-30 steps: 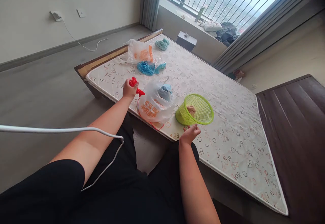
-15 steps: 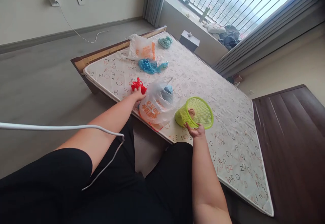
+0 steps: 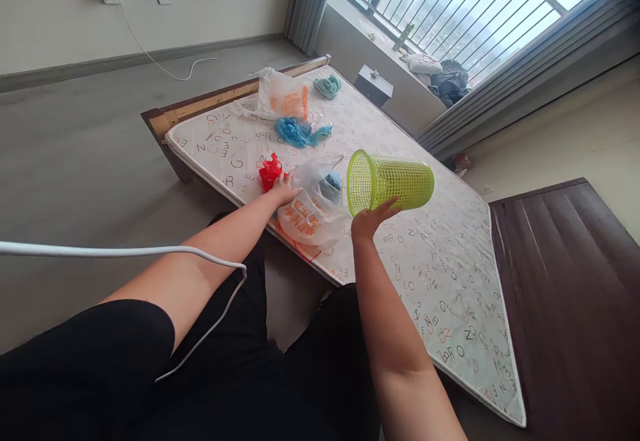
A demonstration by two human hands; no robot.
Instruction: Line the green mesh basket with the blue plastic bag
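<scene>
My right hand [image 3: 373,217] holds a green mesh basket [image 3: 405,177] from below, near its rim. The basket lies on its side in the air, with its mouth turned left toward a white plastic bag [image 3: 310,217] with orange print. Something blue-grey [image 3: 331,184] shows in the bag's opening. My left hand [image 3: 285,191] is at the bag's left edge, fingers bent; whether they grip the plastic is hard to make out. Just beyond that hand sits a crumpled red bag [image 3: 271,172]. Blue plastic [image 3: 295,132] lies farther back on the mattress [image 3: 450,281].
Another white bag [image 3: 283,97] and a teal bundle [image 3: 328,86] rest at the mattress's far end. A wooden bed frame [image 3: 240,87] edges it. A white cable [image 3: 120,251] crosses in front of my left arm. The dark headboard [image 3: 565,294] stands at right.
The basket has been lifted and turned, its mouth swinging from right to left. My left hand has shifted slightly right, off the red bag to the white bag's edge.
</scene>
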